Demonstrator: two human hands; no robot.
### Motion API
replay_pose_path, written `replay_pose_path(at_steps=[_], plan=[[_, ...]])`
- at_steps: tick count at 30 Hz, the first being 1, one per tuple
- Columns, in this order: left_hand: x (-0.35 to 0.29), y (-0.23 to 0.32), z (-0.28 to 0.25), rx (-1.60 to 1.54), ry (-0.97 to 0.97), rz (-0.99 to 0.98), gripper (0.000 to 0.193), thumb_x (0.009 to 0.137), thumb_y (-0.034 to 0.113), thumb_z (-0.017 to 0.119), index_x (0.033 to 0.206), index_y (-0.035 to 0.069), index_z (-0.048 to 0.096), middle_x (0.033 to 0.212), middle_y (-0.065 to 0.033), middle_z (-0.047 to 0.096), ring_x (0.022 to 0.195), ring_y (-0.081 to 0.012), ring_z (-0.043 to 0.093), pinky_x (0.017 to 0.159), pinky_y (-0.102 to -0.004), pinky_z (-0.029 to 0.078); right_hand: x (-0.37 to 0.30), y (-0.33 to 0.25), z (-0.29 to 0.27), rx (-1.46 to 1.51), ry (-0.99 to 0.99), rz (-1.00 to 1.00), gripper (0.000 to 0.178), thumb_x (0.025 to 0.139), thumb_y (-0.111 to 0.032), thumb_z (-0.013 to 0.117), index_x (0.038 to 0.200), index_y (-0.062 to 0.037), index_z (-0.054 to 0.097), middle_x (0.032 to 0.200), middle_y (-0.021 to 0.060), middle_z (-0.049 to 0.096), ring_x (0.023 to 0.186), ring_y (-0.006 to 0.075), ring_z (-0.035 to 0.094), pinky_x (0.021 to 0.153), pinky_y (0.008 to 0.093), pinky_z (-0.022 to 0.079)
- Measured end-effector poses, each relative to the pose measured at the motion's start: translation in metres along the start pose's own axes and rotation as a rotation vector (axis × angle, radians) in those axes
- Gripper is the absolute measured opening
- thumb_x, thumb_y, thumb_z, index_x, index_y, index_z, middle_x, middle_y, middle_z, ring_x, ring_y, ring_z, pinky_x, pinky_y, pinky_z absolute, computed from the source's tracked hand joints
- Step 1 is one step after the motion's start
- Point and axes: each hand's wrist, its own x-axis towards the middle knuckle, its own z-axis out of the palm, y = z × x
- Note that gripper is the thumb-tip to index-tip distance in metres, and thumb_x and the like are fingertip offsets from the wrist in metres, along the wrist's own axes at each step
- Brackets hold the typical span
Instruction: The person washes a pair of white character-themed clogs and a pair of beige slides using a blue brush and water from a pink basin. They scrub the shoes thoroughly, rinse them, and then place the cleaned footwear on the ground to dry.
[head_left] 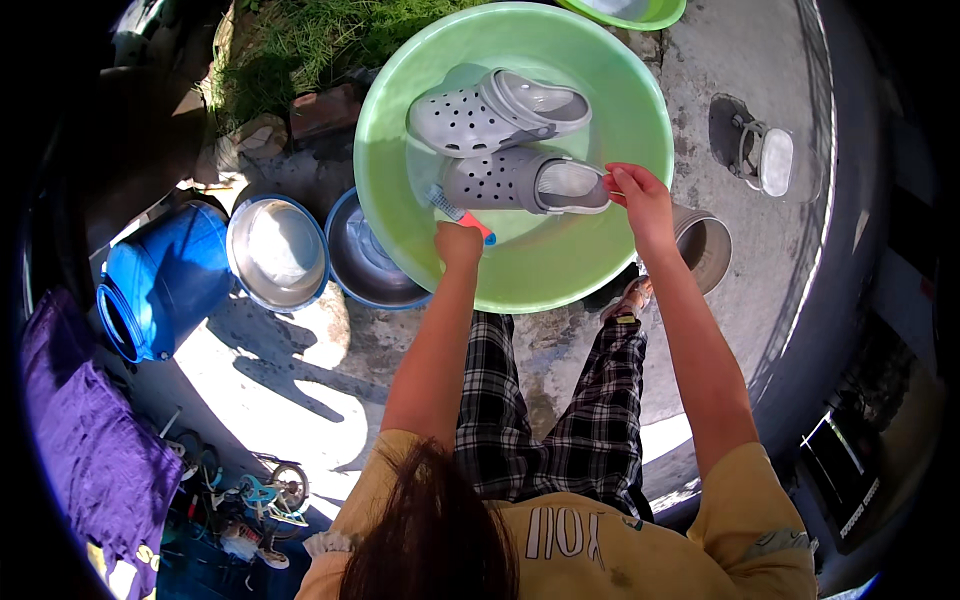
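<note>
A large light-green basin (pixel 640 110) stands before me with two grey clogs in it. The far clog (pixel 455 120) lies tilted, its holed toe to the left. Below it, the near clog (pixel 497 182) also has its toe pointing left. My right hand (pixel 642 200) pinches the near clog's heel end at the basin's right side. At the lower left inside the basin, my left hand (pixel 459 244) is closed around a small scrub brush (pixel 470 221) with a red and blue handle. The brush's bristles are by the near clog's toe.
Left of the basin are a metal bowl (pixel 252 262), a second bowl (pixel 360 265) partly under the rim, and a blue barrel (pixel 175 275) on its side. To the right are a bucket (pixel 712 250) and a white sandal (pixel 775 162). Bricks and grass lie beyond.
</note>
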Motion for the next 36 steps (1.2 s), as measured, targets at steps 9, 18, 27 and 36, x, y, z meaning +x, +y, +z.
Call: replay_pose_path(at_steps=[9, 18, 27, 36], plan=[[0.03, -0.011, 0.081, -0.367, 0.51, 0.132, 0.046, 0.068, 0.003, 0.06, 0.11, -0.004, 0.041, 0.099, -0.0213, 0.053, 0.09, -0.0348, 0.055, 0.08, -0.0377, 0.042, 0.146, 0.011, 0.068, -0.843, 0.098, -0.759, 0.039, 0.071, -0.03, 0.065, 0.097, -0.0007, 0.061, 0.091, 0.0136, 0.062, 0.082, 0.0233, 0.06, 0.077, 0.0314, 0.046], [0.041, -0.034, 0.08, -0.252, 0.611, 0.096, 0.033, 0.074, 0.006, 0.054, 0.103, -0.004, 0.044, 0.084, -0.0211, 0.056, 0.077, -0.037, 0.057, 0.068, -0.0421, 0.044, 0.16, 0.028, 0.03, -0.972, -0.315, -0.166, 0.07, 0.056, -0.043, 0.075, 0.103, 0.0032, 0.054, 0.1, 0.0205, 0.057, 0.087, 0.0306, 0.059, 0.077, 0.0381, 0.046], [0.025, 0.048, 0.002, -0.102, 0.728, 0.516, 0.066, 0.077, 0.027, 0.06, 0.129, 0.0, 0.03, 0.095, -0.0191, 0.054, 0.084, -0.0326, 0.056, 0.075, -0.0376, 0.044, 0.114, 0.076, 0.005, -1.067, -0.13, -0.351, 0.06, 0.073, -0.017, 0.063, 0.126, -0.0152, 0.033, 0.113, 0.0177, 0.049, 0.088, 0.0368, 0.056, 0.079, 0.042, 0.044], [0.062, 0.024, -0.011, 0.324, -0.083, 0.442, 0.069, 0.073, 0.042, 0.064, 0.126, 0.005, 0.039, 0.102, -0.0203, 0.057, 0.094, -0.0326, 0.056, 0.081, -0.0362, 0.043, 0.142, 0.057, 0.007, -0.33, -0.755, 0.268, 0.075, 0.067, -0.032, 0.069, 0.125, -0.0006, 0.034, 0.121, 0.0183, 0.046, 0.109, 0.0253, 0.048, 0.088, 0.0362, 0.039]])
